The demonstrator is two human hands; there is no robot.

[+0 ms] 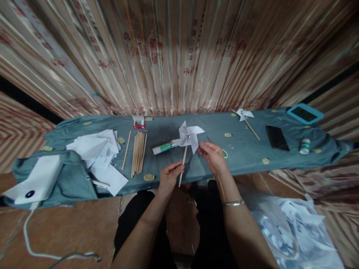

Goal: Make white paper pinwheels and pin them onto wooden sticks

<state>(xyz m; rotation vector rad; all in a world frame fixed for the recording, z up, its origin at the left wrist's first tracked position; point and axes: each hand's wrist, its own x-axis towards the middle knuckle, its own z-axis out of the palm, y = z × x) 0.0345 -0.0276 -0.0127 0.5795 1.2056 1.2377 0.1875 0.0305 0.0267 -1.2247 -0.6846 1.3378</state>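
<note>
A white paper pinwheel stands near the middle of the table, a silver pin at its centre. Its wooden stick is pinched low down between the thumb and fingers of my left hand. My right hand is beside the right edge of the blades, thumb and fingertips pressed together. Whether those fingertips grip the paper or something small, I cannot tell. Just left of the blades lies a glue stick with a green label, partly behind a blade.
On the cloth-covered table lie wooden sticks, white paper sheets, a small red box of pins, another pinwheel, a phone, a blue-framed tablet, a second glue stick and a white device. A plastic bag sits lower right.
</note>
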